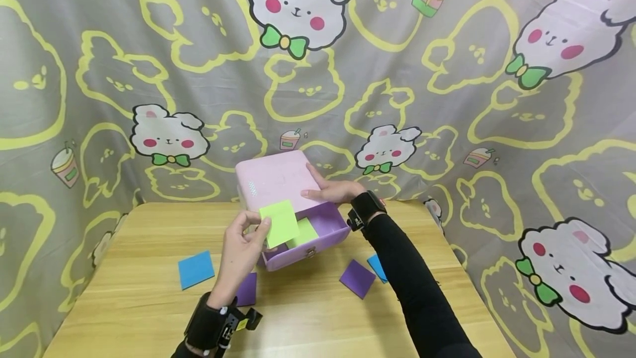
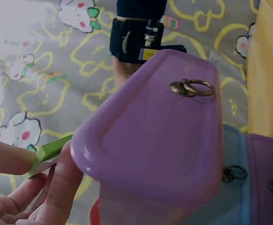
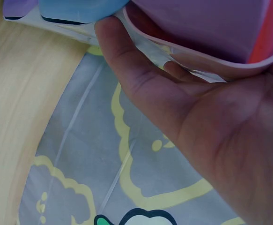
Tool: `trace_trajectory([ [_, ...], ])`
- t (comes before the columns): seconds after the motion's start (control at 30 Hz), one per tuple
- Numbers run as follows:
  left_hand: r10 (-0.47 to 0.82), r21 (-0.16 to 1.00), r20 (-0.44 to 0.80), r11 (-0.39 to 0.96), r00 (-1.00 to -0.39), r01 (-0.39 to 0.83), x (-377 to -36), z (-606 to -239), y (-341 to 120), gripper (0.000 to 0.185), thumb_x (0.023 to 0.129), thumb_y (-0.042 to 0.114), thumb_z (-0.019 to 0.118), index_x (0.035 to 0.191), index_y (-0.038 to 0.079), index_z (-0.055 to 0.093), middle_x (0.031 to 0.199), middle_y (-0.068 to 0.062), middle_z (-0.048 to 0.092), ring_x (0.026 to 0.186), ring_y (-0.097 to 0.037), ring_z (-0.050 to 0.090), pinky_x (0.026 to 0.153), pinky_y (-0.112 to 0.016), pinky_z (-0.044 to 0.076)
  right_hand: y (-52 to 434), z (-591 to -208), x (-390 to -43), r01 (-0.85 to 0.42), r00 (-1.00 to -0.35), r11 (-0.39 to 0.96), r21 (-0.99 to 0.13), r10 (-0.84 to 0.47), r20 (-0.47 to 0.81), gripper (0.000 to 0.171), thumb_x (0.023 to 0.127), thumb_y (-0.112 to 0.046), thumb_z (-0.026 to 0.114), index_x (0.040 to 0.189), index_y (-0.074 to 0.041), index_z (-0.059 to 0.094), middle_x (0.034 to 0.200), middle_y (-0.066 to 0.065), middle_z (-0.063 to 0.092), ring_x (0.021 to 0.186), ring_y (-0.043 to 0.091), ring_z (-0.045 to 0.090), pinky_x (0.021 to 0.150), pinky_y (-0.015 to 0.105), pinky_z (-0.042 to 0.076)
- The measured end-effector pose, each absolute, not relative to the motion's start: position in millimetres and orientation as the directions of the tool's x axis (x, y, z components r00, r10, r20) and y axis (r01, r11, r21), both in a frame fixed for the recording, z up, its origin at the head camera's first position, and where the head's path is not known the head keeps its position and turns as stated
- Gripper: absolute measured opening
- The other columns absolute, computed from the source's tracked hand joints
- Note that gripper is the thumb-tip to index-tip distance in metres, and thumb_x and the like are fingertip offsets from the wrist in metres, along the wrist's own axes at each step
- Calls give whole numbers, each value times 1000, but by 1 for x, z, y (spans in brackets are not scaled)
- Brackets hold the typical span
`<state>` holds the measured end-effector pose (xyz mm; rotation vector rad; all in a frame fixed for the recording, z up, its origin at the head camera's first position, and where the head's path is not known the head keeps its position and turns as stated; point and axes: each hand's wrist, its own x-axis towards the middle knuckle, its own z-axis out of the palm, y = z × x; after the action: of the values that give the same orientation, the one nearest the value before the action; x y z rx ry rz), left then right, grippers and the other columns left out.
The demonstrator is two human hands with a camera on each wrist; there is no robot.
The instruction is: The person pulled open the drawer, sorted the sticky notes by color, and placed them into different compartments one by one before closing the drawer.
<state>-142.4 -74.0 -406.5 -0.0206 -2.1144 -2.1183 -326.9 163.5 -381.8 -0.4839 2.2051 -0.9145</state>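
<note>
Black long sleeve [image 1: 417, 286], black wrist straps [image 1: 366, 207], bare hands [image 1: 238, 256]

The small purple paper square [image 1: 247, 290] lies half hidden behind the left hand [image 1: 239, 256]; the blue paper square [image 1: 377, 267] is partly covered by the black sleeve [image 1: 417, 291].

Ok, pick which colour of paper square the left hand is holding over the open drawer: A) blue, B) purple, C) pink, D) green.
D: the left hand pinches a green square above the open purple drawer; the blue and purple squares lie on the table.
</note>
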Motion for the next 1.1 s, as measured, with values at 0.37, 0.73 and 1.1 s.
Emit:
trace_trajectory([
  [0.37, -124, 987, 128, 111, -984, 115, -145, -407, -63, 13, 100, 15, 63, 105, 3, 59, 111, -18, 67, 64, -13, 71, 58, -29, 60, 163, -383, -327, -101, -696, 679, -728, -571, -436, 97, 97, -61, 55, 152, -53, -24, 170, 3, -25, 160, 33, -5, 120, 68, 28],
  [0.73, -156, 965, 159, 233, -975, 120, -148, -409, -52, 11, 98, 17, 66, 103, 7, 64, 101, -14, 75, 69, -13, 72, 77, -25, 56, 163, -384, -328, -65, -697, 689, -722, -549, -461, 97, 95, -62, 56, 150, -58, -24, 170, 2, -24, 160, 36, 0, 115, 73, 31],
  [1.1, -138, 970, 109, 232, -984, 75, -150, -412, -50, 14, 99, 18, 64, 109, 9, 61, 107, -13, 73, 59, -14, 66, 72, -26, 56, 162, -384, -326, -62, -702, 678, -732, -552, -451, 96, 97, -60, 56, 150, -58, -24, 170, 2, -25, 160, 35, -3, 116, 72, 30],
])
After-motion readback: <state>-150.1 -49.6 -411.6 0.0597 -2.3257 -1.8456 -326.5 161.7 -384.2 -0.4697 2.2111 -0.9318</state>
